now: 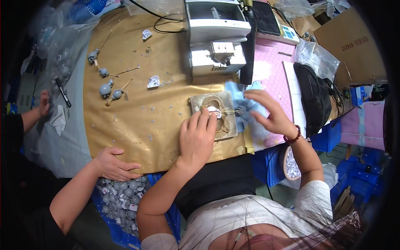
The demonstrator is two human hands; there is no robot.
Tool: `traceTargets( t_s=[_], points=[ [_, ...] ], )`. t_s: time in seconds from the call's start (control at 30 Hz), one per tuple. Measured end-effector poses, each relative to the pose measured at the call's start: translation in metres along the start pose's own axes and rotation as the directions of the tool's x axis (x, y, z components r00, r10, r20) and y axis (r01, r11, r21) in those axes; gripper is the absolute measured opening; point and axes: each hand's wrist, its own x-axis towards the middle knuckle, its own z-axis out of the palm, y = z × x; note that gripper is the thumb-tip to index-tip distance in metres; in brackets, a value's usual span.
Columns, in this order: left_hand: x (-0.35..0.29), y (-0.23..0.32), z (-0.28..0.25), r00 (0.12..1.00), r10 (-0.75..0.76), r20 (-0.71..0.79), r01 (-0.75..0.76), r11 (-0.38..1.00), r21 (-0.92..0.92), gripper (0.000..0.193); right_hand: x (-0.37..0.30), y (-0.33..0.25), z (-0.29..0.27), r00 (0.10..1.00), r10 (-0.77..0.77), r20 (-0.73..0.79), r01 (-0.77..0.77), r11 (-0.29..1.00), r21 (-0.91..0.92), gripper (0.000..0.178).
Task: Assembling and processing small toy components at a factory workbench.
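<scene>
My left hand [198, 135] rests on a square metal mould block [227, 125] with rounded hollows. Its fingertips, held close together, press a small white piece [214, 111] with red marks against the block. A thin pale stem [227, 111] runs from that piece toward the right. Over a light blue cloth [239, 93] just beside the block hovers my right hand [273, 114], its fingers apart and curved. Nothing shows in its grasp. A beaded bracelet [294, 134] circles the right wrist.
A white machine [218, 58] stands behind the block. Grey balls on stems [105, 89] and white scraps [153, 81] lie on the brown table cover [162, 137]. Another person's hand [114, 164] rests at the left front edge, above a blue crate of grey balls [121, 200]. A black pouch [312, 91] lies right.
</scene>
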Motion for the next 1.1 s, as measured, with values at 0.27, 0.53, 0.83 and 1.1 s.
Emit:
traceTargets(
  t_s=[0.27,0.53,0.83,1.1],
  points=[
    [0.006,-0.003,0.002,0.996,0.053,-0.069,-0.053,0.999,0.003,0.027,-0.01,0.021,0.058,0.95,0.084,-0.299,-0.126,0.984,-0.125,0.037],
    [0.005,-0.005,0.001,0.994,0.064,-0.084,-0.065,0.998,-0.005,0.027,0.03,0.008,0.053,0.94,0.334,0.063,-0.123,0.16,0.979,0.041],
    [0.007,-0.012,-0.002,0.994,0.081,-0.07,-0.086,0.994,-0.072,0.028,0.06,-0.001,0.044,0.972,0.171,0.162,-0.213,0.934,0.288,0.043],
    [0.019,-0.009,-0.003,0.997,-0.053,-0.048,0.044,0.985,-0.17,0.029,0.058,-0.01,0.054,0.987,0.159,-0.001,-0.159,0.985,0.067,0.051]
  ],
)
